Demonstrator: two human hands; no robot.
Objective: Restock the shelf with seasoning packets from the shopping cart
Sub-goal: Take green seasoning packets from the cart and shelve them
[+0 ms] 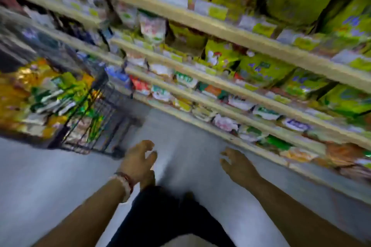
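two bare hands hang out over the grey floor, both empty. the left hand has its fingers loosely curled and spread, grasping nothing, and a pale and red bracelet sits at its wrist. the right hand is likewise released, fingers bent and apart, just in front of the lowest shelf edge. between the forearms a dark trouser leg reaches down toward the floor.

the shopping cart, dark wire mesh, stands at the left, well apart from both hands. it is heaped with seasoning packets in yellow, green and white; the blur hides their print. the shelf runs diagonally from upper left to lower right in several cream-edged tiers. green and yellow bags fill the upper tiers, while smaller flat packets in mixed colours lie on the lower ones. price tags line the shelf edges, too smeared to read.
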